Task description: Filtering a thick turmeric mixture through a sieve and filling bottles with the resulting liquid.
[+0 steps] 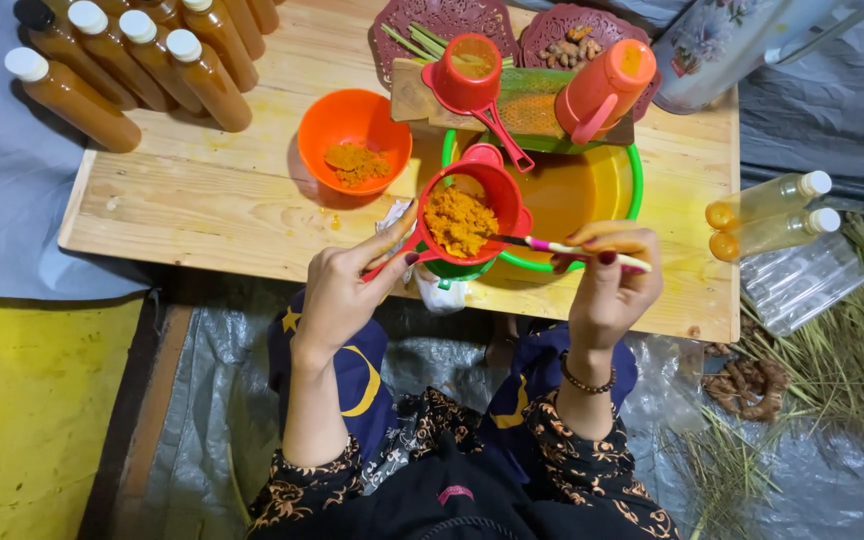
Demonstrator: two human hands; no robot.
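Note:
My left hand (345, 285) grips the handle of a red strainer (469, 215) full of orange-yellow pulp, held over a green basin (634, 180) of yellow liquid. My right hand (607, 280) holds a spoon with a pink and white handle (577, 249), its tip in the pulp. An orange bowl (352, 135) with a little orange pulp sits just left of the strainer on the low wooden table (212, 210).
Several capped bottles of brown-orange liquid (142, 60) lie at the table's far left. A second red strainer (472, 70) and an orange cup (602, 90) rest on a board across the basin. Two bottles (767, 215) lie at right on plastic. Dried grass covers the ground at right.

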